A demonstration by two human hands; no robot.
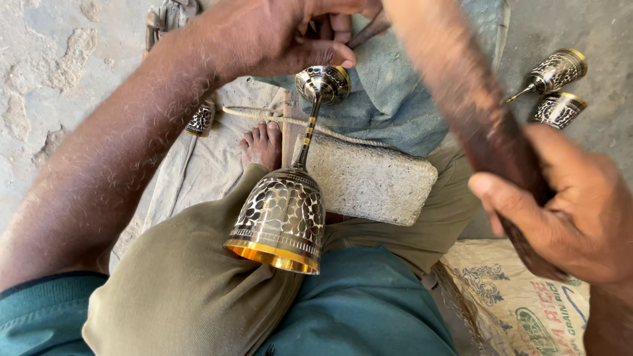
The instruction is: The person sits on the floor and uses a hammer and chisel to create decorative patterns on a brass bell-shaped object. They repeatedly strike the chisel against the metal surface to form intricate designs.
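An engraved brass goblet (282, 221) with a black pattern lies tilted across my knee, its gold rim toward me and its stem pointing away. My left hand (277, 33) is closed around the goblet's round foot (323, 84), thumb pressed on its edge. A thin dark metal tool (370, 28) shows between its fingers. My right hand (570, 217) grips a long dark wooden stick (461, 92), which is blurred and slants up toward the left hand. The stem passes over a grey stone block (376, 181).
Two more engraved goblets (557, 69) (559, 109) lie on the ground at the right, and another engraved piece (200, 120) at the left. A rope (260, 114) crosses the cloth by my bare foot (260, 145). A printed sack (521, 303) lies at the lower right.
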